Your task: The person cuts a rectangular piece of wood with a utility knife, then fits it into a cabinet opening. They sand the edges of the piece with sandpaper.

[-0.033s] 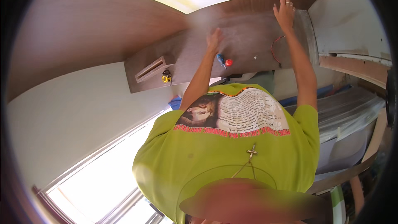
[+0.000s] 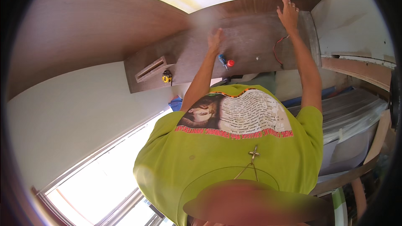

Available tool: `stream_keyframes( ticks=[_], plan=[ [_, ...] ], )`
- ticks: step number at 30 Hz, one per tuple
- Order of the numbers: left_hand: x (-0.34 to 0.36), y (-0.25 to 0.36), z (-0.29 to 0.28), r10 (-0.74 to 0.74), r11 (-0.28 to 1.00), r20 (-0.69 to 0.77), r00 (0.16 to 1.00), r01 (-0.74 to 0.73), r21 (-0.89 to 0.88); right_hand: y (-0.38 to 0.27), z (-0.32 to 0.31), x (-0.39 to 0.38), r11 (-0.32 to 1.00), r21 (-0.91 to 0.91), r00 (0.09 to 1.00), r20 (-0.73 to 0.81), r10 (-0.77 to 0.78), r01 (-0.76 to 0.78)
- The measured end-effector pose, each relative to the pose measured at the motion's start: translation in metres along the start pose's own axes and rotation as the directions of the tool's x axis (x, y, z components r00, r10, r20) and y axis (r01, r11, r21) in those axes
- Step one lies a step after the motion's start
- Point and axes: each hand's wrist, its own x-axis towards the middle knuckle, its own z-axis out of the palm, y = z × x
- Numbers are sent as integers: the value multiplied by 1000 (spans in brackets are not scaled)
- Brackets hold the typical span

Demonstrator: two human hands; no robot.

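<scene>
A brown wood panel lies before me, with a narrow upright brown strip along its far edge. My right hand is at the right part of that strip, its index finger stretched to the top edge and the others apart. Over the middle of the panel is my left hand, empty, fingers apart; whether it touches the surface I cannot tell. Nearest to it lie a blue-handled screwdriver and a small round red item. By my right wrist a thin red wire curves across the panel.
A yellow and black tape measure sits beside a slotted wooden piece on the panel's left. A large brown panel rises at left. To the right stand a wall and plastic-covered items; a bright window is lower left.
</scene>
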Motion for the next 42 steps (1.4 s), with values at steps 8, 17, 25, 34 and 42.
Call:
stream_keyframes(
  ticks=[8, 17, 25, 34, 42],
  plan=[
    [-34, 132, -19, 492, 863, -216, 844, -439, 251, 3, -3, -1, 955, -64, 952, -84, -294, 289],
    [4, 160, -14, 651, 533, -17, 759, -441, 722, -14, -15, 29, 889, -181, 905, 151, -397, 420],
    [-20, 153, -40, 398, 423, 375, 837, -530, 735, -4, -47, -21, 815, 118, 760, 306, -574, 568],
    [-88, 162, -34, 328, 457, 563, 758, -649, 608, 18, -65, -43, 850, 174, 739, 429, -520, 497],
    [-7, 204, -12, 353, 392, 509, 785, -618, 681, 142, -22, 16, 925, -261, 918, 357, -172, 275]
  ],
)
